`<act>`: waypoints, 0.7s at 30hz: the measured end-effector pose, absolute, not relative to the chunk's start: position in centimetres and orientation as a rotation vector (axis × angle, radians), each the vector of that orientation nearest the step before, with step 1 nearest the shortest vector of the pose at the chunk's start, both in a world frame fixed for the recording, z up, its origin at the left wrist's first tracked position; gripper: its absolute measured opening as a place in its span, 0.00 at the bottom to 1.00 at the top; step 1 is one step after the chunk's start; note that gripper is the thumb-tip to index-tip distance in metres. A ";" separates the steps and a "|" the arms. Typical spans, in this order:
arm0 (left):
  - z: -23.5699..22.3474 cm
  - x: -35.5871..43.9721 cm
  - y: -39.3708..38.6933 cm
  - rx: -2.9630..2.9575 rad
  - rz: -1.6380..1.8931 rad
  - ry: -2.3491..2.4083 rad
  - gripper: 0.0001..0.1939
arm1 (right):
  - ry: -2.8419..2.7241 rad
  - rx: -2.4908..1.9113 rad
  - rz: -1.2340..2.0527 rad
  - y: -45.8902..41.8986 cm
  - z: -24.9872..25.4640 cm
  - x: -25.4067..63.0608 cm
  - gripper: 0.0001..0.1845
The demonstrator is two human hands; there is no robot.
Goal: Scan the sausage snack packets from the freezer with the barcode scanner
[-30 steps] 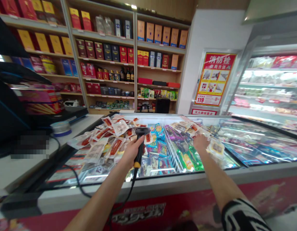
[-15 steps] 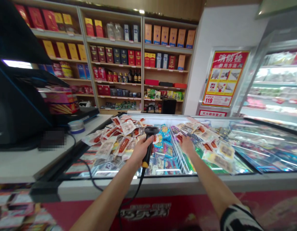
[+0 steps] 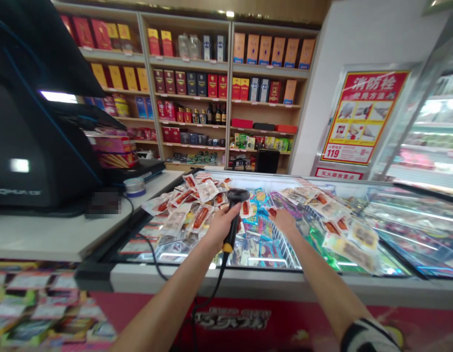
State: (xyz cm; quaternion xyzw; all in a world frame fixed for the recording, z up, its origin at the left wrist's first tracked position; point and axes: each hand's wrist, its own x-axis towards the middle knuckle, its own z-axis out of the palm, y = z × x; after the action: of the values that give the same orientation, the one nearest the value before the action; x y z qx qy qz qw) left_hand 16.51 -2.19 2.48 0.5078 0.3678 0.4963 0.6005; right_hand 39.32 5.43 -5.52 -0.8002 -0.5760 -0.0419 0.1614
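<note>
My left hand is wrapped round the handle of a black barcode scanner with a yellow band at its base. It is held upright above the freezer, its head at the top and its cable hanging down. My right hand is closed on a small sausage packet, whose red end shows at the fingertips. Another sausage packet lies just right of the scanner head. Left of the scanner is a heap of clear sausage packets. More packets lie right of my right hand.
A chest freezer with a glass top spans the front; wrapped goods show inside. At left stands a counter with a black checkout terminal and a round tape roll. Shelves of boxes line the back wall.
My right hand has moved left over the freezer with the sausage packet, closer to the scanner. The scanner stays in my left hand. The view has turned slightly left.
</note>
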 end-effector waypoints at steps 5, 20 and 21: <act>2.4 17.0 -2.2 1.214 1.138 0.826 0.16 | -1.593 -2.364 -0.189 4.6 -5.9 39.4 0.25; 1.8 17.3 -1.8 1.237 1.098 0.790 0.16 | -1.539 -2.296 -0.173 5.5 -6.1 38.2 0.19; 1.7 17.3 -2.0 1.235 1.086 0.785 0.17 | -1.489 -2.276 -0.159 5.6 -6.1 38.3 0.20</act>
State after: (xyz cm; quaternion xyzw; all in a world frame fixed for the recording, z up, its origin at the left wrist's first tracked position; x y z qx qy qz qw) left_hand 17.28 -1.96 1.73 0.5355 0.3403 0.4710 0.6129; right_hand 38.34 5.62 -6.07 -0.8173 -0.5346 -0.0571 0.2073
